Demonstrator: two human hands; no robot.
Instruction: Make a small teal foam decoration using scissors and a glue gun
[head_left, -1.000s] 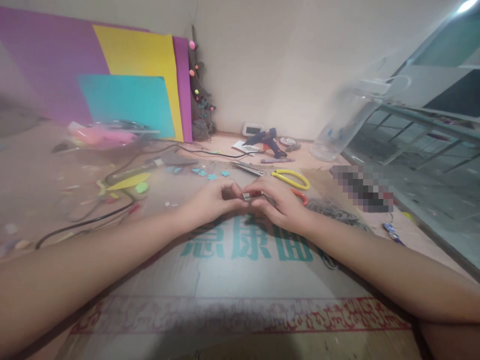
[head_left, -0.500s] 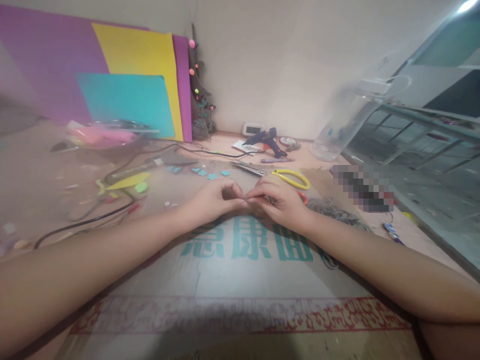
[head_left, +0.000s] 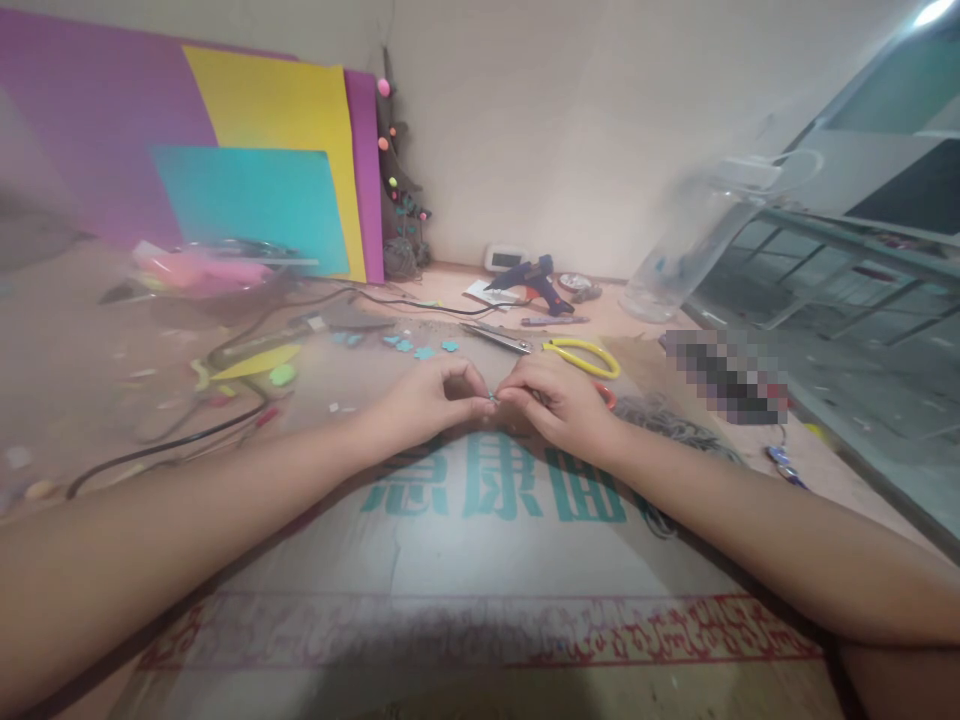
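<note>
My left hand (head_left: 439, 395) is closed in a pinch, thumb against forefinger, on a tiny green piece (head_left: 492, 398) too small to identify. My right hand (head_left: 559, 395) meets it fingertip to fingertip, also pinched; what lies between its fingers is hidden. Both hands hover over a cardboard sheet (head_left: 480, 560) printed with green characters. Just behind them lie yellow-handled scissors (head_left: 581, 357) and several small teal foam flowers (head_left: 424, 353). A bundle of grey cord (head_left: 675, 425) lies by my right wrist, partly under the forearm.
A blue glue gun (head_left: 534, 280) rests near the wall, its cable (head_left: 247, 415) curving left. A clear bottle (head_left: 667, 260) stands at back right. Coloured sheets (head_left: 255, 210) lean at back left beside a decorated branch (head_left: 394, 180). Scraps (head_left: 255, 362) litter the left side.
My right fingertips have shifted slightly and closed up a little. A bit of green now shows between the hands. My left hand stays nearly still.
</note>
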